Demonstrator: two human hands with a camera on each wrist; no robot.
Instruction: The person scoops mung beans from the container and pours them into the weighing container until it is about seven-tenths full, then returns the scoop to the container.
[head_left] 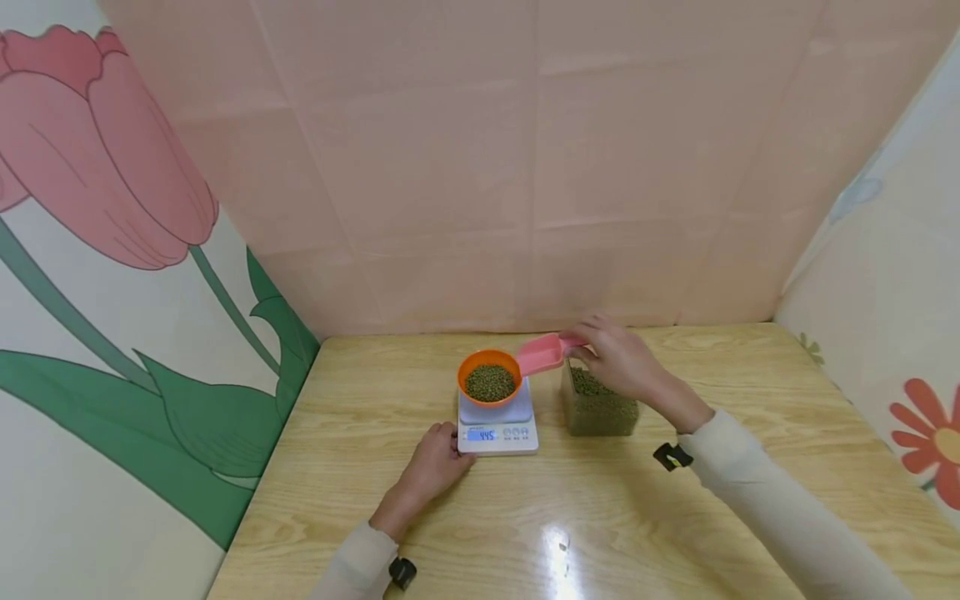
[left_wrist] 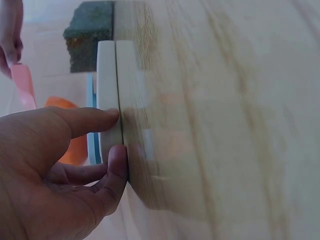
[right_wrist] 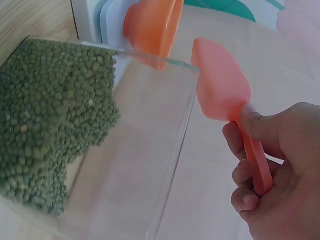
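Note:
On a white kitchen scale (head_left: 497, 445) with a lit display sits an orange bowl (head_left: 467, 363) holding green mung beans (head_left: 490, 382). My left hand (head_left: 435, 461) holds the scale's front left corner, thumb (left_wrist: 97, 121) along the front edge and fingers bent at the side. In my right hand (head_left: 617, 357) is the handle of a pink scoop (head_left: 542, 354), its tip at the bowl's right rim. The right wrist view shows the scoop (right_wrist: 220, 82) from its underside, with fingers curled round the handle. My right hand is above a clear container of mung beans.
The clear container (right_wrist: 150, 125), partly filled with mung beans (right_wrist: 45, 115), stands right of the scale on the wooden table (head_left: 360, 392). A pink cloth-like backdrop (head_left: 450, 167) rises behind the table. Flower-patterned walls flank both sides.

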